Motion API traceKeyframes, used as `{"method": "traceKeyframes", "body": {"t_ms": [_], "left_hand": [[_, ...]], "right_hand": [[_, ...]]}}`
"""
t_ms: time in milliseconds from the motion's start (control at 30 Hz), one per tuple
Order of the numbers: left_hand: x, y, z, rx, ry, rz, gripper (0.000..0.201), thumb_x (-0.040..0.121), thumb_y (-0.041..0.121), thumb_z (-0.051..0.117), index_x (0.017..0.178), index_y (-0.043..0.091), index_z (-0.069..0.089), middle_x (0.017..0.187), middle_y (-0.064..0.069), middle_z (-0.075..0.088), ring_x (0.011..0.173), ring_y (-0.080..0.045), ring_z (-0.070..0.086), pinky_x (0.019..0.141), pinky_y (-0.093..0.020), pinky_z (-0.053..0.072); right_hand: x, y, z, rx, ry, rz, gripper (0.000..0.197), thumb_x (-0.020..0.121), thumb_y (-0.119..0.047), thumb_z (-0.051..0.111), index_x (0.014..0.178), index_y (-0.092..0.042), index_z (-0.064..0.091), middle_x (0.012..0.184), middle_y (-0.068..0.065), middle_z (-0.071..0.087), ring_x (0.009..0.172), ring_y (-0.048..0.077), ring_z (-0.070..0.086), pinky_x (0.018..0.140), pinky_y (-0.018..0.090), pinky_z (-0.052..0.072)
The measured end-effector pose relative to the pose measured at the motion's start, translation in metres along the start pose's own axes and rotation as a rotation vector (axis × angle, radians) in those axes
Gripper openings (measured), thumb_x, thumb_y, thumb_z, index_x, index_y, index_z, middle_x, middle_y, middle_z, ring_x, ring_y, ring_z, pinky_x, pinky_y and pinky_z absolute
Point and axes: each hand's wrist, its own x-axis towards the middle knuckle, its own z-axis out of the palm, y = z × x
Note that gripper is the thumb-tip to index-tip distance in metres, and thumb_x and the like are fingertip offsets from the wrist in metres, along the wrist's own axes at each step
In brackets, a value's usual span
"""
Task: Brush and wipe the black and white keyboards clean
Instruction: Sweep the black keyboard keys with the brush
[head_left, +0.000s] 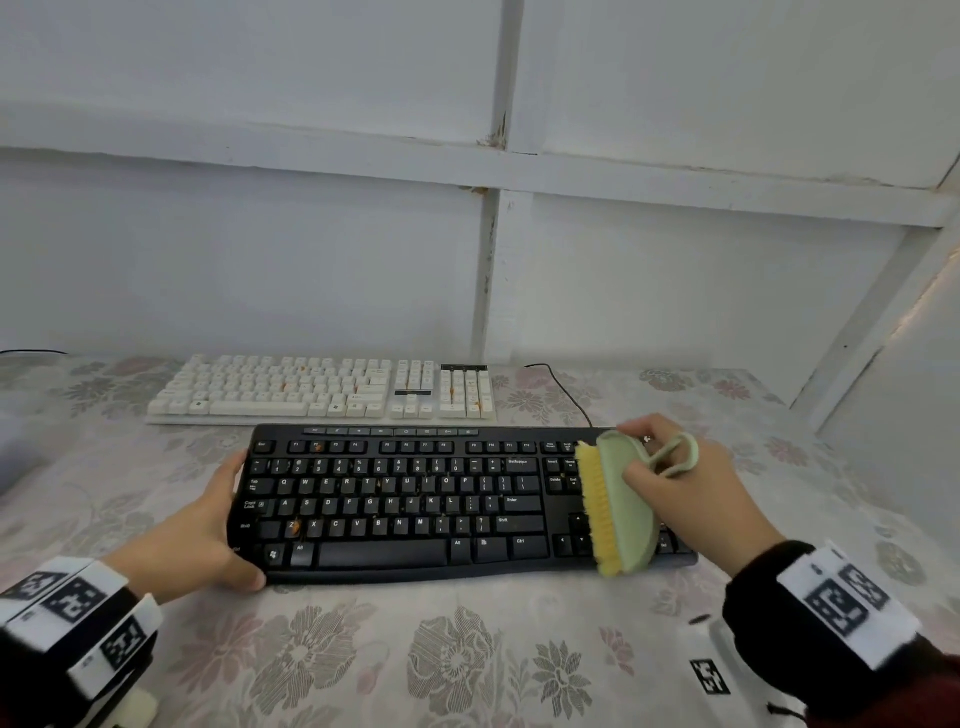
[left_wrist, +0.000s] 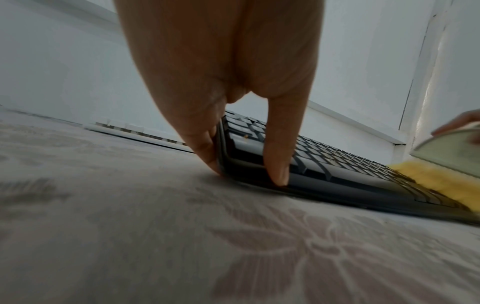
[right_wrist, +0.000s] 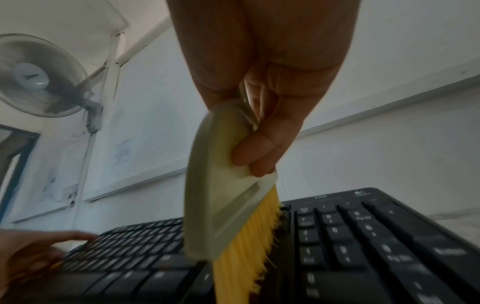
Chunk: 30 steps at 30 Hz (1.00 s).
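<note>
The black keyboard (head_left: 405, 499) lies near me on the table, with orange crumbs (head_left: 295, 526) among its keys. My left hand (head_left: 236, 519) braces its left end: straight fingers (left_wrist: 207, 148) press the side edge and the thumb rests on the front rim. My right hand (head_left: 628, 452) grips a pale green brush (head_left: 623, 509) with yellow bristles. The bristles (right_wrist: 246, 246) stand on the keys between the main block and the number pad (right_wrist: 363, 236). The white keyboard (head_left: 291, 389) lies just behind the black one, also speckled with orange bits.
A floral cloth (head_left: 415, 654) covers the table. The white keyboard's black cable (head_left: 566, 395) runs along the back right. A white wall with frame bars stands close behind. A printed marker tag (head_left: 709, 675) lies at the front right. A wall fan (right_wrist: 39, 76) hangs high.
</note>
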Motion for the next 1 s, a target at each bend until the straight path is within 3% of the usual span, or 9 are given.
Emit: {"method": "traceKeyframes", "body": {"t_ms": [133,300,467,667,800,900,1000], "left_hand": [[0.0,-0.001,0.0,0.002,0.012,0.006,0.12,0.03,0.019,0.08,0.11,0.074,0.011,0.115,-0.001,0.061,0.101,-0.023,0.063,0.092,-0.047,0.049],[-0.001,-0.001,-0.001,0.005,0.008,0.015,0.121,0.031,0.018,0.081,0.111,0.076,0.011,0.116,-0.001,0.06,0.101,-0.023,0.063,0.09,-0.048,0.05],[-0.003,0.002,-0.001,0.008,0.008,0.012,0.119,0.03,0.018,0.08,0.109,0.074,0.011,0.113,-0.001,0.061,0.1,-0.022,0.064,0.09,-0.046,0.05],[-0.003,0.003,0.001,-0.01,0.007,-0.006,0.121,0.027,0.019,0.08,0.114,0.067,0.011,0.114,-0.001,0.06,0.103,-0.022,0.061,0.094,-0.046,0.047],[-0.003,0.003,0.001,-0.019,0.007,0.004,0.118,0.031,0.013,0.08,0.107,0.073,0.011,0.115,0.001,0.058,0.105,-0.021,0.06,0.094,-0.044,0.047],[-0.002,0.003,0.001,-0.02,0.011,0.01,0.119,0.034,0.009,0.08,0.105,0.075,0.012,0.116,0.001,0.057,0.106,-0.02,0.059,0.094,-0.044,0.047],[-0.003,0.003,0.001,-0.007,0.009,0.013,0.12,0.036,0.008,0.08,0.106,0.076,0.01,0.117,0.004,0.056,0.106,-0.02,0.059,0.095,-0.044,0.047]], "right_hand": [[-0.014,0.001,-0.005,0.04,-0.075,0.023,0.028,0.084,-0.008,0.054,0.096,-0.032,0.062,0.087,0.0,0.065,0.07,0.02,0.058,0.058,0.026,0.047],[0.014,-0.015,-0.01,0.11,0.09,-0.079,0.032,0.086,-0.007,0.054,0.105,-0.033,0.058,0.081,-0.009,0.059,0.067,0.01,0.054,0.048,0.006,0.04],[0.03,-0.016,0.003,0.065,0.077,-0.044,0.032,0.085,-0.009,0.053,0.109,-0.029,0.06,0.083,-0.002,0.062,0.066,0.012,0.054,0.053,0.019,0.042],[0.004,-0.002,0.008,0.008,-0.074,-0.005,0.028,0.085,-0.008,0.054,0.102,-0.028,0.062,0.091,-0.005,0.062,0.073,0.005,0.055,0.053,0.01,0.038],[-0.008,-0.007,0.0,0.023,-0.128,0.013,0.028,0.085,-0.008,0.054,0.1,-0.028,0.065,0.093,-0.01,0.062,0.08,0.006,0.058,0.06,0.012,0.043],[-0.005,-0.017,-0.008,0.077,-0.081,-0.009,0.028,0.083,-0.007,0.056,0.097,-0.029,0.067,0.091,-0.008,0.064,0.081,0.013,0.061,0.063,0.019,0.046],[0.009,-0.024,-0.009,0.08,0.021,-0.056,0.03,0.084,-0.007,0.055,0.102,-0.03,0.062,0.081,-0.009,0.059,0.066,0.009,0.055,0.051,0.012,0.041]]}}
